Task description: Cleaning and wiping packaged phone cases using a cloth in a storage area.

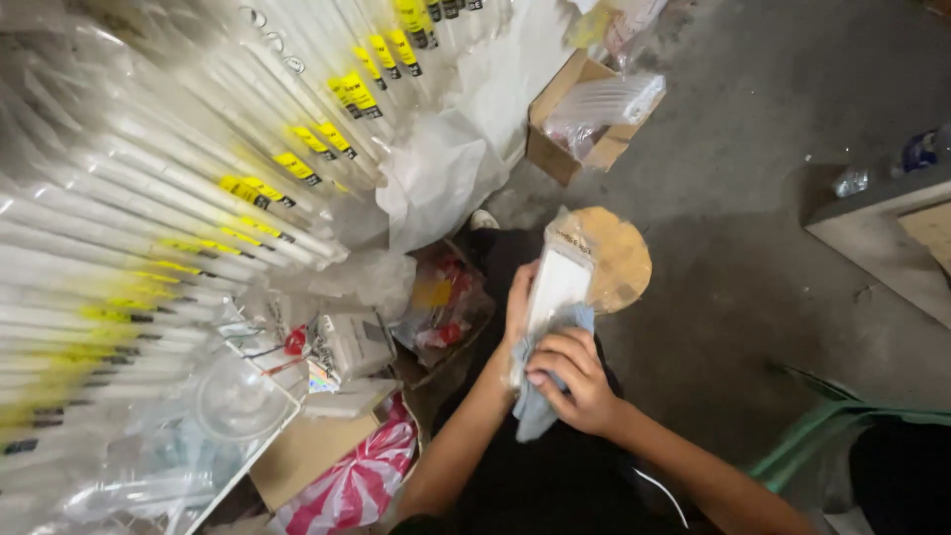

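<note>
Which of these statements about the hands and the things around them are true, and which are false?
1. The right hand presses a grey-blue cloth against a white flat piece. True.
2. The left hand hangs free and touches nothing. False: it grips the white flat piece at its edge.
3. A cardboard box stands on the grey floor. True.
4. The long wrapped tubes bear red labels. False: the labels are yellow.

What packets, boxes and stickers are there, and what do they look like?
White packet: flat, clear-wrapped, held by left hand, right hand with blue-grey cloth.
Yellow labels: small strips on long white tubes, left.
Cardboard box: brown, open, top middle.
Striped bag: red-white, bottom.
</note>
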